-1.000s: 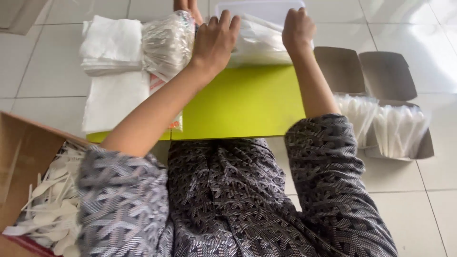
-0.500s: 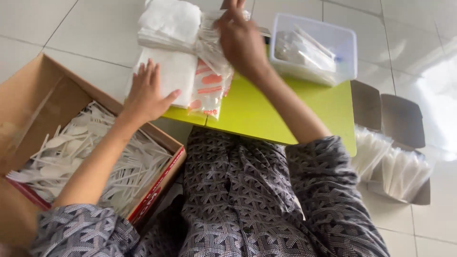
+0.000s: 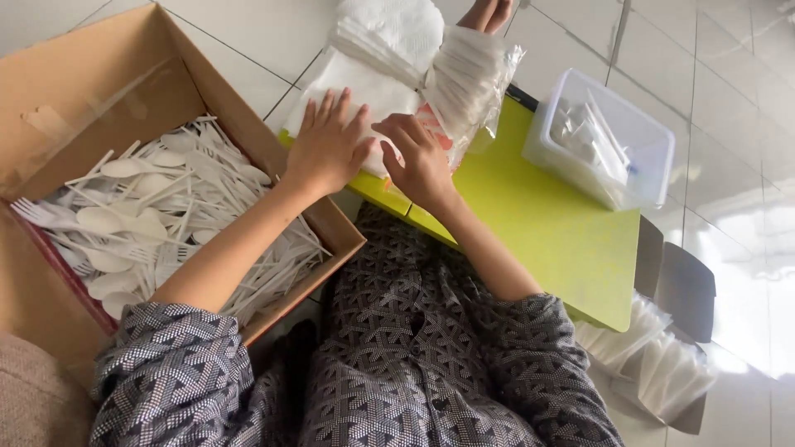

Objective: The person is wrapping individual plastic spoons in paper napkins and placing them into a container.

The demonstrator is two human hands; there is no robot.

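Observation:
My left hand (image 3: 326, 146) lies flat with fingers spread on a stack of white paper napkins (image 3: 358, 83) at the near left corner of a lime-green low table (image 3: 538, 223). My right hand (image 3: 421, 159) sits just beside it, fingers curled at the napkins' edge; whether it pinches a sheet I cannot tell. A clear plastic bag of white items (image 3: 468, 79) rests against the napkin stack. A second napkin pile (image 3: 389, 25) lies behind.
An open cardboard box (image 3: 99, 91) full of white plastic spoons and forks (image 3: 149, 215) stands on the floor at my left. A clear plastic tub (image 3: 604, 141) with wrapped cutlery sits on the table's far right. Another box of bagged items (image 3: 662, 348) stands at the right.
My view swung left and down toward the cutlery box. My right hand came down from the bag to the napkin stack beside my left hand.

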